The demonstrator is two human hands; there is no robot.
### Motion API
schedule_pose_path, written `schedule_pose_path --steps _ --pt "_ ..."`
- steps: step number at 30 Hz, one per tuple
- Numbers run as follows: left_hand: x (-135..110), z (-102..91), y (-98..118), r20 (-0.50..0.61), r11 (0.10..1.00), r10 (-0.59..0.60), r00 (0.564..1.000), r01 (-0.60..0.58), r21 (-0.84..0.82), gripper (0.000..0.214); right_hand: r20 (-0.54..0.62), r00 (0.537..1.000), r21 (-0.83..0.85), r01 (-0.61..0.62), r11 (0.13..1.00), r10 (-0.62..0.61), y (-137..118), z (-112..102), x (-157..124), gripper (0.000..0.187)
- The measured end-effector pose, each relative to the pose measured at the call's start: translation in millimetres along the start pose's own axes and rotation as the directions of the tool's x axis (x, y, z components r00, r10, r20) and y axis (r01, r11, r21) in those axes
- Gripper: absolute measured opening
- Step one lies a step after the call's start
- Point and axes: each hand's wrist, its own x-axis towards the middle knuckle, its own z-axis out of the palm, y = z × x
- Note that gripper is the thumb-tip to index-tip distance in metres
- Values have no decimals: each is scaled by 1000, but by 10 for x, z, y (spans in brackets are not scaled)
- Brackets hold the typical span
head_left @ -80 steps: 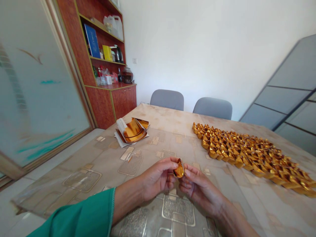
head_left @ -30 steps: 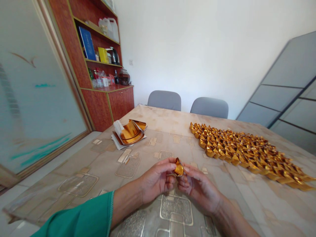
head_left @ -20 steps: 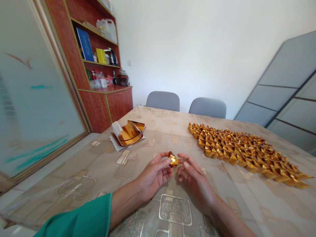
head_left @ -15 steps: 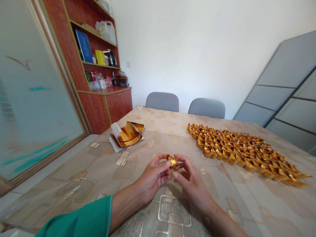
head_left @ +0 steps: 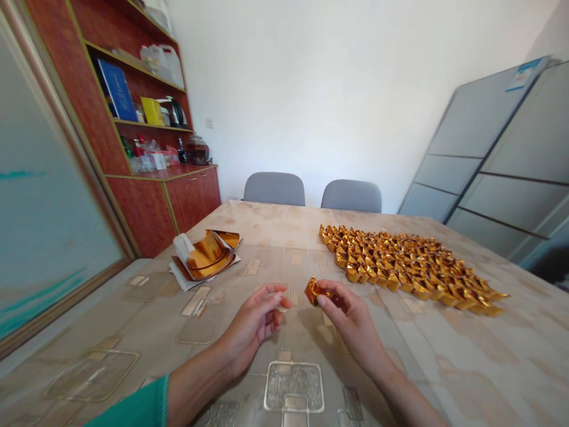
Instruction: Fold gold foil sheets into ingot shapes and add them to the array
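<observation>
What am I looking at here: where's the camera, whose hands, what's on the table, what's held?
No machine: a person's two bare hands, filmed by one head-worn camera looking forward and down. The right hand pinches a small folded gold-foil piece; the left hand beside it holds nothing. On the table lie rows of similar folded gold pieces on the right and a stack of gold sheets on the left. Two grey chairs stand behind.

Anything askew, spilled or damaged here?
Nothing stands out. The folded gold pieces lie in neat rows, the stack of foil sheets curls upward, and the right hand pinches one folded piece.
</observation>
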Motion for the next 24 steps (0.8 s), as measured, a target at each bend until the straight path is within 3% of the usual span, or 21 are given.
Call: schedule_pose_path --steps 4,8,12,13,14,15,17,20,24 --pt "15 -20 4 18 999 18 1000 -19 39 32 -147 988 -104 -66 992 50 -41 -589 70 30" --pt "23 -27 -7 5 998 -6 1000 5 69 33 -356 927 -327 -240 914 116 35 -1440 -66 41" --pt "40 -38 -3 -22 997 -38 999 39 63 34 -638 766 -441 -440 782 72 148 -2450 -408 36" --pt "44 -40 -3 -23 997 -43 999 44 62 34 -675 734 -473 -514 715 81 168 -2697 -492 31" --pt "47 -40 -5 -22 997 -45 999 47 62 33 -740 670 -488 -598 636 61 188 -2930 -562 25" --pt "50 -40 -7 -19 997 -48 999 49 63 32 -791 611 -481 -657 580 37 210 -3141 -614 19" --pt "56 -38 -12 -7 996 -54 999 54 66 30 -837 547 -469 -727 502 10 271 -3477 -654 18" --pt "64 -44 -6 5 995 -59 998 59 74 29 -822 564 -475 -750 459 71 391 -3728 -584 23" --pt "70 -77 29 4 993 -30 1000 30 118 26 -761 645 -569 -714 409 69 506 -3726 -434 26"
